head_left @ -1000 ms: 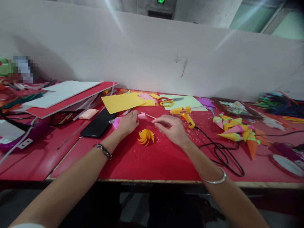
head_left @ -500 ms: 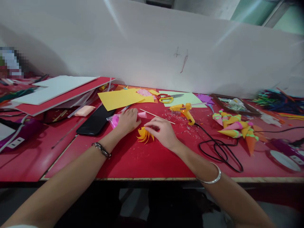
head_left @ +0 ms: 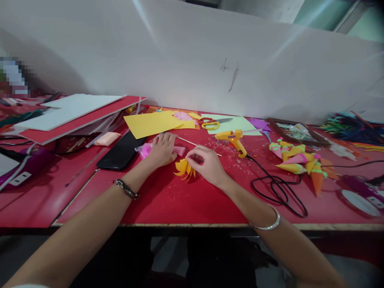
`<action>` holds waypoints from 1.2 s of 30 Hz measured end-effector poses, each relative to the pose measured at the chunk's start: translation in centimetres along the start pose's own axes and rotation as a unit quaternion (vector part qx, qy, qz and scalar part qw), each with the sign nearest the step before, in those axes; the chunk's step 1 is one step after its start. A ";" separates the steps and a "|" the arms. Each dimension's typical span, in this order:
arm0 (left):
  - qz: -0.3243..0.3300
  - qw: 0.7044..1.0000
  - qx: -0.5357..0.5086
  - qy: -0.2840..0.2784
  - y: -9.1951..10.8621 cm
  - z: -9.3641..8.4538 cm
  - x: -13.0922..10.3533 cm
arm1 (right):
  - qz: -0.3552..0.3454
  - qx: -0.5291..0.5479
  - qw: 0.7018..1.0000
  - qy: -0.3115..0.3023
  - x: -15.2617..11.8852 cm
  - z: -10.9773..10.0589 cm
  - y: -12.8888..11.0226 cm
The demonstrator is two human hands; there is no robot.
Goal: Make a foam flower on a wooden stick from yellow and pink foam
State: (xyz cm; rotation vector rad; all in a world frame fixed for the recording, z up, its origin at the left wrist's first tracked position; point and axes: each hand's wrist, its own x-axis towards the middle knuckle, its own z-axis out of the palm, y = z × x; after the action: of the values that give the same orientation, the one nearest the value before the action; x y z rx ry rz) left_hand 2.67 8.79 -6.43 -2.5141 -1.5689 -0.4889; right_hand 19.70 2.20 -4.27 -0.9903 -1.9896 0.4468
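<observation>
My left hand (head_left: 163, 149) is palm down with fingers curled over one end of a pink tube-shaped piece (head_left: 180, 151). That end is hidden by the hand. A clear plastic bag with something bright pink (head_left: 146, 150) lies against its left side. With thumb and fingertips together, my right hand (head_left: 207, 165) pinches the upper edge of a yellow paper flower (head_left: 185, 169), whose cut, curling petals hang toward the red tabletop (head_left: 180, 204). A thin wooden stick (head_left: 192, 143) lies just behind both hands.
A yellow glue gun (head_left: 232, 138) with a looping black cord sits right of my hands. Scissors (head_left: 211, 125) rest on coloured paper behind. Small decorated paper cones (head_left: 300, 158) are piled at right. A black phone (head_left: 118, 154) and white boards (head_left: 75, 110) are at left.
The pink piece has turned, its free end now tilting slightly downward. The yellow flower and my right hand have shifted a little to the right, and the petals hang more sideways.
</observation>
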 end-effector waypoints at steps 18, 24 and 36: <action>0.092 0.788 -0.580 -0.182 2.9 -2.2 -0.7 | 0.032 0.121 0.992 0.032 0.3 -1.2 0.8; 0.073 0.615 -0.680 -0.393 2.7 -2.9 -1.2 | 0.035 0.180 0.983 0.022 0.4 -1.6 0.7; 0.073 0.549 -0.736 -0.388 3.6 -2.4 -1.5 | 0.054 0.226 0.973 -0.002 0.1 -1.7 0.3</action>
State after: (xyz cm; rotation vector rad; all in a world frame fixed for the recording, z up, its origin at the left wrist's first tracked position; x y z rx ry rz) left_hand 4.82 5.25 -4.52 -4.6595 -1.0104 -1.0956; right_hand 21.23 2.33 -3.40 -0.8066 -1.7306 0.9147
